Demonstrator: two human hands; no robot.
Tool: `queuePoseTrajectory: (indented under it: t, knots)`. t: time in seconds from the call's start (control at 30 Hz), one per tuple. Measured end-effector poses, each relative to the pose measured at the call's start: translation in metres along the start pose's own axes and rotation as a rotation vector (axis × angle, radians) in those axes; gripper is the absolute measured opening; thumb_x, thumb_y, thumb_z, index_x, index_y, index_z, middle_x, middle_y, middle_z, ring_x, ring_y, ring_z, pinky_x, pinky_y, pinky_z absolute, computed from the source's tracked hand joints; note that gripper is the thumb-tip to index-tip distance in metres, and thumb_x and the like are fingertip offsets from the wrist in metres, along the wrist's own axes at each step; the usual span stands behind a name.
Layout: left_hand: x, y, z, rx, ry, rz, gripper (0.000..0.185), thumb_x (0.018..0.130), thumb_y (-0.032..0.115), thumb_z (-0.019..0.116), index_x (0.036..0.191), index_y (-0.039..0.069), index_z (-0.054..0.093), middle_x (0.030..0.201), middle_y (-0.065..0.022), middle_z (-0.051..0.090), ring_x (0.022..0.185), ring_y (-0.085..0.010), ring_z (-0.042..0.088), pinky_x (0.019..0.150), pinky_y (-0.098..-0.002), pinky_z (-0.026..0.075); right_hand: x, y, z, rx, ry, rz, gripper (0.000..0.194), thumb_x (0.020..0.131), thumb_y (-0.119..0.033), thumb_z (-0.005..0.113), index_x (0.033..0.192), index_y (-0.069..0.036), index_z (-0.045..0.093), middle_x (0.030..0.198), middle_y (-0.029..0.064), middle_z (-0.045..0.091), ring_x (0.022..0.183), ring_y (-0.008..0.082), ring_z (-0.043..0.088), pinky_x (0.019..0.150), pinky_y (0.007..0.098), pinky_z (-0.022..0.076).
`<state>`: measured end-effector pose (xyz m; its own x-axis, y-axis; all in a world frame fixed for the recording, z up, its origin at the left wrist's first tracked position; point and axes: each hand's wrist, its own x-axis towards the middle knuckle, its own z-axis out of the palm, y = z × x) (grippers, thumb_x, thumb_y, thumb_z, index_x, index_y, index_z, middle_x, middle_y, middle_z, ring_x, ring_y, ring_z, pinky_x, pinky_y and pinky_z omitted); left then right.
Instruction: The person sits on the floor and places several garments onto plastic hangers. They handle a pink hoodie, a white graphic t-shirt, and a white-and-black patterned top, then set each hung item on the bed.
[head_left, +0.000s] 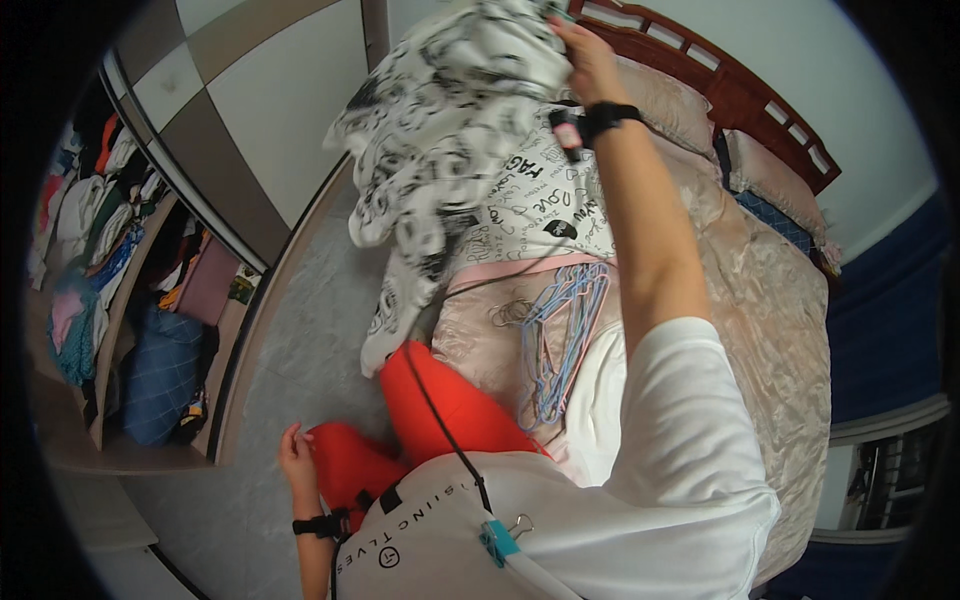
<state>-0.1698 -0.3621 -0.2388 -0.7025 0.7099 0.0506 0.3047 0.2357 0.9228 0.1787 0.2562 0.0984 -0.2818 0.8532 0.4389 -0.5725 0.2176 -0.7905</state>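
My right hand is raised at the top of the view, gripping a white garment with black print. The garment is motion-blurred and drapes down to the left, its lowest end close to my red-clad knee. A bit of something greenish shows at the grip, too small to name. Beneath lies a white cloth with black lettering and a pink edge, spread on the bed. Low at my left side, my left hand holds nothing, its fingers loosely curled and apart beside my thigh.
A pile of blue and pink clothes hangers lies on the bed by white fabric. To the left, an open wardrobe holds piled clothes. Pillows rest against the wooden headboard. A black cable crosses before me.
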Motion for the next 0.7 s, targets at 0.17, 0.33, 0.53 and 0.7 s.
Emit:
queuePoseTrajectory:
  t: [0.17, 0.33, 0.53, 0.7]
  knots:
    - [0.007, -0.036, 0.009, -0.073, -0.043, -0.139, 0.022, 0.094, 0.002, 0.043, 0.111, 0.001, 0.058, 0.077, -0.0027, 0.059, 0.064, -0.0095, 0.050, 0.062, -0.0226, 0.043, -0.058, -0.044, -0.251, -0.482, 0.341, -0.007, 0.021, 0.085, -0.014, 0.059, 0.105, -0.007, 0.061, 0.089, 0.0052, 0.065, 0.079, 0.0171, 0.061, 0.069, 0.0293, 0.0454]
    - [0.014, -0.050, 0.020, 0.108, -0.177, -0.160, 0.022, 0.093, 0.004, 0.045, 0.109, 0.001, 0.059, 0.076, -0.0027, 0.061, 0.065, -0.0101, 0.053, 0.061, -0.0232, 0.044, -0.214, -0.014, -0.399, -0.500, 1.116, 0.111, 0.009, 0.082, -0.006, 0.053, 0.076, -0.004, 0.060, 0.061, 0.0079, 0.058, 0.048, 0.0168, 0.052, 0.041, 0.0295, 0.0381]
    - [0.011, -0.091, 0.032, 0.309, -0.476, -0.331, 0.020, 0.091, 0.003, 0.048, 0.107, 0.000, 0.059, 0.080, -0.0055, 0.064, 0.069, -0.0130, 0.059, 0.062, -0.0266, 0.048, -0.344, 0.082, -0.364, -0.362, 1.057, 0.115, 0.025, 0.086, -0.001, 0.046, 0.111, -0.002, 0.052, 0.071, 0.0062, 0.061, 0.050, 0.0131, 0.053, 0.044, 0.0239, 0.0417]
    - [0.018, -0.113, 0.029, 0.239, -0.486, -0.410, 0.020, 0.089, 0.004, 0.052, 0.106, -0.001, 0.061, 0.082, -0.0072, 0.066, 0.073, -0.0143, 0.062, 0.066, -0.0277, 0.050, -0.388, 0.151, -0.270, -0.272, 0.928, 0.281, 0.025, 0.089, -0.003, 0.049, 0.113, -0.004, 0.054, 0.077, 0.0059, 0.064, 0.054, 0.0102, 0.055, 0.047, 0.0204, 0.0426]
